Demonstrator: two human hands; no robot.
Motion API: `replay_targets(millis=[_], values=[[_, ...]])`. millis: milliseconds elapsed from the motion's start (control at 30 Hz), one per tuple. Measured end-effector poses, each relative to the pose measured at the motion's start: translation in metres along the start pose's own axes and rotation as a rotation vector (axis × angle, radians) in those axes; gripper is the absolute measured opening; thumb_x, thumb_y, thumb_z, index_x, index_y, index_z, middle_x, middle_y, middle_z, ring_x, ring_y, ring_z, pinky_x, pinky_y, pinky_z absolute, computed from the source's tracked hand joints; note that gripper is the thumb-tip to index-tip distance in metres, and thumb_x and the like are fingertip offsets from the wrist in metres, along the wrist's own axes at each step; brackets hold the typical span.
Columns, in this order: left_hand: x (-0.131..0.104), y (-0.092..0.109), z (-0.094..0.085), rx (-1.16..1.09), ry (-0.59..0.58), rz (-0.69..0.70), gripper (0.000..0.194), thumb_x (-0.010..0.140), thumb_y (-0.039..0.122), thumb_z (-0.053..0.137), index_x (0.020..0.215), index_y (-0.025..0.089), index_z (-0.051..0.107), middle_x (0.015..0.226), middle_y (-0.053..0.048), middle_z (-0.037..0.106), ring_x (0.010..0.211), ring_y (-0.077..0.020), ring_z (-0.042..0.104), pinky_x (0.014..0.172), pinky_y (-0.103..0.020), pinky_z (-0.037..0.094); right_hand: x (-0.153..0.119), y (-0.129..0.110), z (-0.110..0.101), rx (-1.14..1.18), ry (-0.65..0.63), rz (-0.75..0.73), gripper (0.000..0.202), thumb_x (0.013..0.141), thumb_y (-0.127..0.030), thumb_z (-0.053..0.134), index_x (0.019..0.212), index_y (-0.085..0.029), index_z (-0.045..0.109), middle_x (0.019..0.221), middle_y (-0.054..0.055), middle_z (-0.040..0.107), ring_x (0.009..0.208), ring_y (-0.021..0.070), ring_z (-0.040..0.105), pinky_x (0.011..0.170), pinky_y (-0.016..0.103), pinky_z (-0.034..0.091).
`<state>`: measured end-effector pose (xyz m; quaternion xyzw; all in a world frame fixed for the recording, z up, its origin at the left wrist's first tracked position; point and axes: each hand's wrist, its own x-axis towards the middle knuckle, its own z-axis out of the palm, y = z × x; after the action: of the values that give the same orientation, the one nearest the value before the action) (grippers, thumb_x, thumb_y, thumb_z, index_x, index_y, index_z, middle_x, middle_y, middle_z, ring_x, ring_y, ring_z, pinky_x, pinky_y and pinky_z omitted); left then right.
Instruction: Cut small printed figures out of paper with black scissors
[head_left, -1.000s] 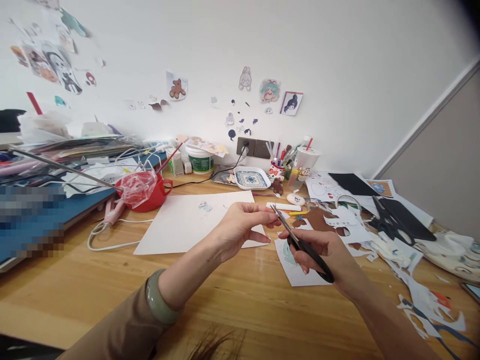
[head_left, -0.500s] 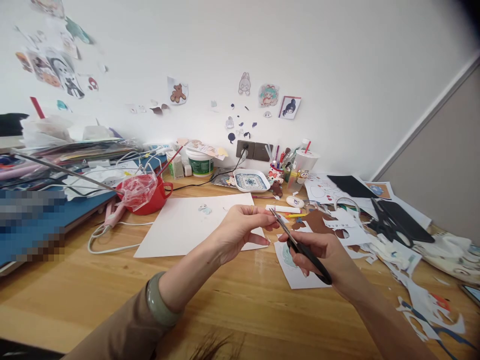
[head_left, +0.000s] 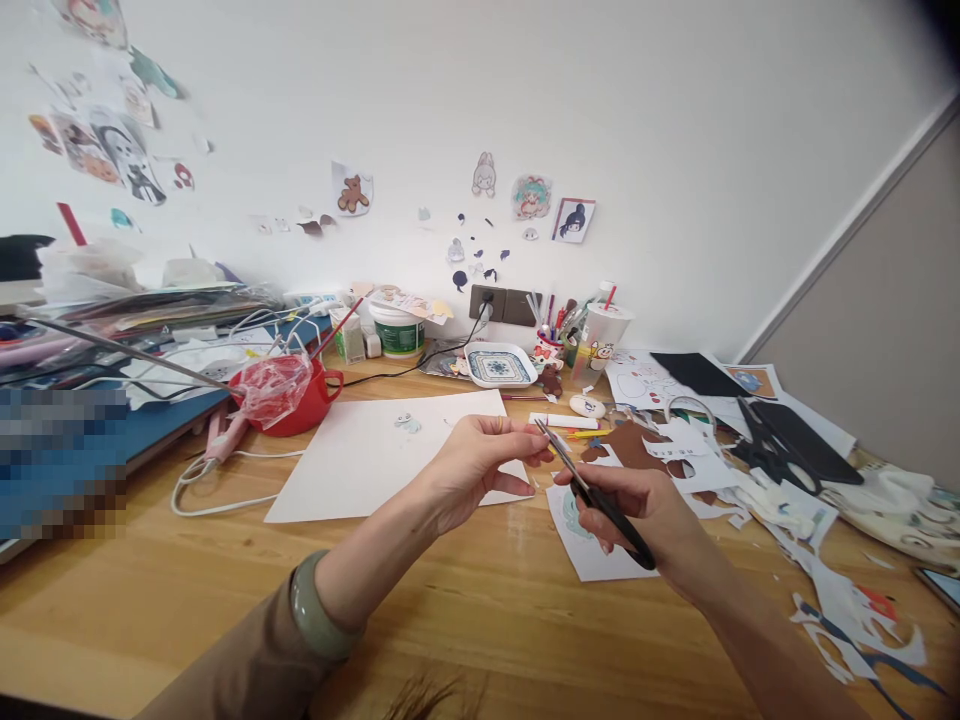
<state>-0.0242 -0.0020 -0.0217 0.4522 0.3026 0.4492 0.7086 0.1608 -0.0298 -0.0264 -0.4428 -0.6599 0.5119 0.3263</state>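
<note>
In the head view, a white wall [head_left: 660, 150] dotted with small paper pictures [head_left: 352, 190] rises behind a wooden table [head_left: 450, 620]; on the table lies a large white sheet [head_left: 345, 460], bearing a small pale-blue figure [head_left: 407, 424]; left of the sheet stands a red cup [head_left: 307, 408] with crumpled clear plastic at its mouth; behind the sheet are a green-and-white tub [head_left: 400, 338] and a shallow patterned dish [head_left: 500, 365]; beyond its far right corner stands a drink cup [head_left: 600, 345] with a red straw.

The left hand [head_left: 487, 455] is raised before the sheet's right part, thumb and forefinger drawn together at the scissor tips, the lower fingers extended; whether anything is pinched there is too small to tell; the right hand [head_left: 637, 505], to the right of the sheet, grips the black-handled scissors [head_left: 611, 515], blades pointing up and left toward the left fingertips; partly beneath that hand, just right of the sheet, lies a smaller paper [head_left: 589, 560] with a pale-green drawing; farther right of the sheet are brown paper [head_left: 630, 445], a second pair of scissors [head_left: 772, 455] and white paper scraps [head_left: 840, 590].
</note>
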Motion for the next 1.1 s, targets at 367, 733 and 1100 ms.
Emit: replay_targets(millis=[367, 733, 1100], values=[[-0.0016, 0.0011, 0.0007, -0.008, 0.002, -0.009, 0.013, 0.062, 0.022, 0.067, 0.067, 0.011, 0.063, 0.065, -0.003, 0.057, 0.061, -0.0088, 0.052, 0.045, -0.016, 0.047, 0.0018, 0.0018, -0.0006, -0.012, -0.006, 0.002, 0.027, 0.069, -0.025, 0.064, 0.095, -0.017, 0.061, 0.059, -0.005, 0.04, 0.046, 0.0058, 0.035, 0.042, 0.019, 0.032], [-0.0014, 0.0013, 0.0005, -0.009, 0.007, 0.002, 0.014, 0.061, 0.023, 0.068, 0.068, 0.011, 0.063, 0.065, -0.003, 0.057, 0.064, -0.0101, 0.053, 0.046, -0.017, 0.047, 0.0012, 0.0019, -0.0007, 0.027, -0.006, 0.018, 0.031, 0.066, -0.029, 0.066, 0.095, -0.019, 0.062, 0.059, -0.005, 0.04, 0.047, 0.0063, 0.035, 0.041, 0.019, 0.035], [-0.0014, 0.0022, -0.001, -0.016, 0.01, 0.013, 0.013, 0.062, 0.022, 0.067, 0.068, 0.011, 0.063, 0.066, -0.003, 0.058, 0.065, -0.01, 0.054, 0.046, -0.017, 0.048, -0.0004, -0.0004, -0.0006, 0.007, 0.013, 0.029, 0.035, 0.066, -0.029, 0.067, 0.099, -0.019, 0.062, 0.058, -0.005, 0.04, 0.045, 0.0058, 0.034, 0.04, 0.019, 0.033]])
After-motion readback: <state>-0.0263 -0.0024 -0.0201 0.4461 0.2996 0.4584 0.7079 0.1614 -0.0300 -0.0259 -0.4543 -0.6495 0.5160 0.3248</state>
